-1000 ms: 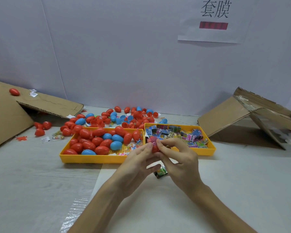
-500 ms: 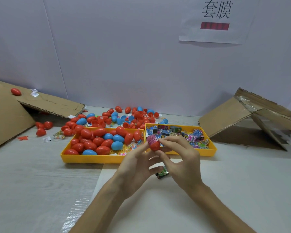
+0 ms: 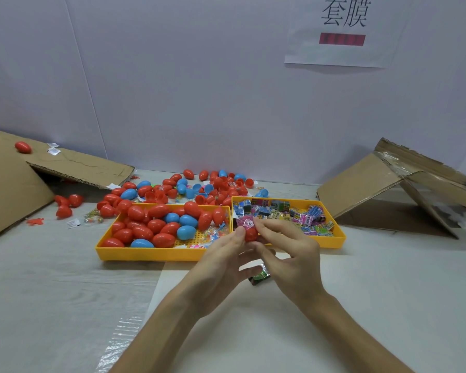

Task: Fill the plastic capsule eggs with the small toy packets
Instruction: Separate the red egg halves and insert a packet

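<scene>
- Since a second ago the fingers have parted, baring a small pink toy packet [image 3: 245, 220] poking from a red plastic egg half [image 3: 250, 234].
- The left hand [image 3: 221, 262] has its grip on the half and the right hand [image 3: 293, 254] pinches the packet, above the table [image 3: 38, 292] centre.
- This egg is not yet closed. The yellow plastic tray [image 3: 331, 242] behind holds plenty more packets.

single view: a wide-angle camera worn on the person's head. it faces forward and down across the worktop [image 3: 51, 292] toward the white wall [image 3: 199, 90] at the back. both forearms enter from the bottom edge. the left hand [image 3: 221, 261] and right hand [image 3: 293, 254] meet close to the lens, just below frame centre, with a grip on one red capsule egg [image 3: 250, 234]. the left tray [image 3: 145, 253] and right tray [image 3: 334, 239] lie just beyond the hands, at mid-frame. the paper sign [image 3: 342, 49] touches the top edge. the left cardboard sheet [image 3: 8, 184] and right cardboard sheet [image 3: 361, 189] run to the side edges.
</scene>
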The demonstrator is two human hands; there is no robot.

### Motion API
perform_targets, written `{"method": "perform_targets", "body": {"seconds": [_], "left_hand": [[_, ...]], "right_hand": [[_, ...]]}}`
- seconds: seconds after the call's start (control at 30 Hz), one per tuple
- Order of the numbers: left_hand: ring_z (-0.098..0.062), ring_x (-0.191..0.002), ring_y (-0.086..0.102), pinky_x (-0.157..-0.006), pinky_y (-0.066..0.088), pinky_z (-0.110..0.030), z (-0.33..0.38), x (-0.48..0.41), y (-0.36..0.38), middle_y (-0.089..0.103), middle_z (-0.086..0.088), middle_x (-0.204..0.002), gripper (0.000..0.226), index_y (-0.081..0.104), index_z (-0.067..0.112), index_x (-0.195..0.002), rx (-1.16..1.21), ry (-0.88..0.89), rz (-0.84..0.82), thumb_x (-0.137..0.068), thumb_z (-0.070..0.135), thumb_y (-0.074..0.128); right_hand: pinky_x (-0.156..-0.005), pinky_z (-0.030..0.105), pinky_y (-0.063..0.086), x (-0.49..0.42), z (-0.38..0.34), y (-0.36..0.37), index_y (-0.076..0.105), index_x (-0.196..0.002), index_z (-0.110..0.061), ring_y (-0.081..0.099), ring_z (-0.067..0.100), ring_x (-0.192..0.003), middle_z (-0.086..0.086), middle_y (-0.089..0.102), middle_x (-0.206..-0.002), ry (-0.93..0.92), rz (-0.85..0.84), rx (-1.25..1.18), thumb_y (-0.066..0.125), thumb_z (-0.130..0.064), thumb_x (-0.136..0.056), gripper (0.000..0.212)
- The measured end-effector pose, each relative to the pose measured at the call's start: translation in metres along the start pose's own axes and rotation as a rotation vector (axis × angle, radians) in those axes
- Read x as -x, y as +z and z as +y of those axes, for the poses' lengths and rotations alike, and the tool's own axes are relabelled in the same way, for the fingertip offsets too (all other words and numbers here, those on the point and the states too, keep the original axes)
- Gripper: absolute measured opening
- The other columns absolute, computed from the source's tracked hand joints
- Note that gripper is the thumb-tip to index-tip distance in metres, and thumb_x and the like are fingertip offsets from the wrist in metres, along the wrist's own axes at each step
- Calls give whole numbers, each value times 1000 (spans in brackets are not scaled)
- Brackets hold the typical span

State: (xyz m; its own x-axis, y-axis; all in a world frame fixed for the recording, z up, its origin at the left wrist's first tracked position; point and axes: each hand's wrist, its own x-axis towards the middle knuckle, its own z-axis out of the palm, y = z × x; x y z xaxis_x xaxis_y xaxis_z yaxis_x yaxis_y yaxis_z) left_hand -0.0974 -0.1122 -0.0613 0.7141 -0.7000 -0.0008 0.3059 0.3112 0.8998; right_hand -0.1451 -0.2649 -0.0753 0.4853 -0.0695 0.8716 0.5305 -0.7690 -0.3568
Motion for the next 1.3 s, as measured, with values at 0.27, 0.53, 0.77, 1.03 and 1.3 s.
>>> {"method": "perform_targets", "body": {"seconds": [0.27, 0.53, 0.77, 1.03, 1.3], "left_hand": [[-26, -118, 66, -104, 50, -45, 0, 0, -1, 71, -7, -125, 38, 74, 26, -118, -61, 10, 14, -98, 51, 53], [-19, -97, 72, -88, 50, -33, 2, 1, -3, 74, -11, -109, 45, 59, 15, -129, -105, 54, 61, -93, 43, 61], [-21, -83, 74, -68, 54, -22, 1, 0, 0, 78, -11, -95, 46, 65, 19, -117, -219, 152, 161, -81, 47, 68], [-21, -80, 76, -67, 56, -20, -2, 0, 2, 79, -6, -89, 41, 62, 24, -116, -334, 199, 167, -83, 49, 66], [-22, -76, 74, -69, 56, -26, -3, 1, 1, 78, -7, -85, 35, 61, 31, -117, -404, 235, 146, -86, 47, 66]], "right_hand": [[-88, 14, 52, -3, -4, -2, 74, -117, -6, 67, 5, -103, 2, 72, -111, 52, -29, -42, 79, -10, -81, 37], [-79, 17, 53, -8, -1, -7, 77, -99, -9, 68, 1, -87, -5, 75, -93, 42, 49, -24, 76, -10, -86, 13], [-78, 17, 53, -7, 3, -6, 77, -93, -9, 67, 0, -87, -5, 75, -90, -3, 13, -1, 74, -8, -87, 7], [-67, 29, 53, -9, 2, -11, 70, -87, -6, 62, 11, -74, 0, 67, -82, -87, -63, 110, 69, -8, -90, 4], [-63, 23, 49, -11, 1, -13, 62, -83, -6, 54, 9, -69, -1, 59, -78, -72, -111, 123, 71, 2, -85, 12]]}}
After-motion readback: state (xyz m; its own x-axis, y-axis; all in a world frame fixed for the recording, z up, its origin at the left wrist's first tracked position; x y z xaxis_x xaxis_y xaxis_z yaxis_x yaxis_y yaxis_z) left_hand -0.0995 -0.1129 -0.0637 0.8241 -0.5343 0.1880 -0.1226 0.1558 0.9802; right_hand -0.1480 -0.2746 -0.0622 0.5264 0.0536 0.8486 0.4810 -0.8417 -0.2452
